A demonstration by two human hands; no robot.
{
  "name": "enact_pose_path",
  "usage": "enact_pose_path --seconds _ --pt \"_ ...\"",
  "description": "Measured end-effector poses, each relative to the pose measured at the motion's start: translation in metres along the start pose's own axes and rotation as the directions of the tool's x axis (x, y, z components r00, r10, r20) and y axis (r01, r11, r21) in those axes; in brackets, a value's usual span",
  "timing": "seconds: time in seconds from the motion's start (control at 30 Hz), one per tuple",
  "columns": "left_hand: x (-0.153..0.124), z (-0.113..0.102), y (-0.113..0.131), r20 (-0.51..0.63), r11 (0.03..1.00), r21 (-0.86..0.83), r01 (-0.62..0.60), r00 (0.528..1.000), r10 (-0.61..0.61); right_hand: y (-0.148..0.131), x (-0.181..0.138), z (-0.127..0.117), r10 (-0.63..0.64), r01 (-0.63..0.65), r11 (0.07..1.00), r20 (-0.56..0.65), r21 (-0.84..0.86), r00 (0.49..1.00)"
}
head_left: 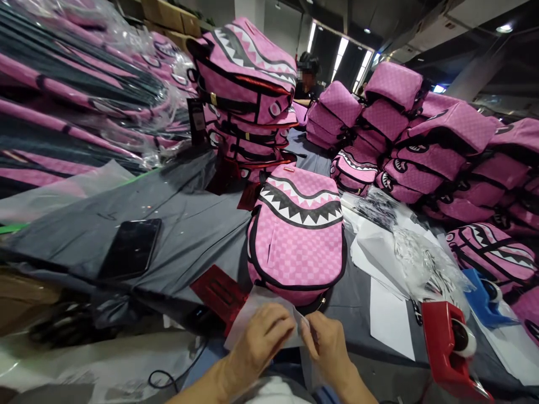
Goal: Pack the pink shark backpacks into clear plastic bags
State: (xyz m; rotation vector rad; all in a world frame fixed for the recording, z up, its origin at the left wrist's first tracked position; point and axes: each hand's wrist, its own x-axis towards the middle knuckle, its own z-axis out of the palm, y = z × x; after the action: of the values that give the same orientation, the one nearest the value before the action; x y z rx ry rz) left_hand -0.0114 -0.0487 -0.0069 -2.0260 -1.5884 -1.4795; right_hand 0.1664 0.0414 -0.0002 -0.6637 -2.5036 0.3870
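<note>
At the table's near edge, my left hand (263,339) pinches a translucent frosted plastic bag (244,320). My right hand (326,342) has its thumb and fingers closed on the bag's other side, close to the left. Just beyond both hands lies a pink checkered backpack (301,247), front side up, with a black-and-white shark-teeth band. A dark red tag (219,292) lies left of the bag and is partly covered by it. How the bag's edges part between my fingers is too small to make out.
Stacked backpacks (248,84) stand behind, with more pink piles (442,151) at right. Plastic-wrapped goods (76,101) fill the left. A phone (132,247), white papers (389,320), a red tape dispenser (446,348) and a blue one (484,297) lie around. A person (307,78) is beyond.
</note>
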Motion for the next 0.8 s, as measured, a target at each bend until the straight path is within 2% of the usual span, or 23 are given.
enact_pose_path --seconds 0.07,0.17,0.4,0.5,0.57,0.67,0.73,0.8 --pt "0.001 0.012 0.0 0.038 0.998 -0.027 -0.054 0.998 0.055 -0.002 -0.001 -0.001 -0.002 0.002 1.0 0.0 -0.028 1.0" --pt "-0.004 0.022 -0.01 0.005 0.997 0.037 -0.074 0.997 0.074 -0.004 -0.006 -0.004 0.043 -0.042 0.998 0.023 -0.047 0.999" --pt "-0.016 0.02 -0.029 0.015 0.986 0.075 -0.152 0.988 0.152 -0.009 -0.009 -0.005 0.132 -0.133 0.991 0.024 0.022 0.991" --pt "-0.018 0.023 -0.033 0.039 0.981 0.078 -0.176 0.984 0.173 -0.006 -0.011 -0.011 0.188 -0.193 0.979 0.084 0.064 0.979" --pt "-0.02 0.025 -0.036 0.056 0.98 0.089 -0.179 0.983 0.175 0.0 -0.017 -0.018 0.262 -0.28 0.955 0.163 0.099 0.951" --pt "-0.024 0.027 -0.042 0.038 0.972 0.104 -0.211 0.977 0.208 0.013 -0.031 -0.03 0.411 -0.455 0.876 0.245 0.162 0.878" --pt "-0.028 0.026 -0.047 0.019 0.964 0.094 -0.247 0.969 0.247 0.023 -0.038 -0.037 0.495 -0.547 0.796 0.24 0.261 0.835" --pt "-0.034 0.025 -0.053 0.023 0.959 0.06 -0.276 0.961 0.275 0.033 -0.039 -0.039 0.557 -0.584 0.703 0.195 0.405 0.807"
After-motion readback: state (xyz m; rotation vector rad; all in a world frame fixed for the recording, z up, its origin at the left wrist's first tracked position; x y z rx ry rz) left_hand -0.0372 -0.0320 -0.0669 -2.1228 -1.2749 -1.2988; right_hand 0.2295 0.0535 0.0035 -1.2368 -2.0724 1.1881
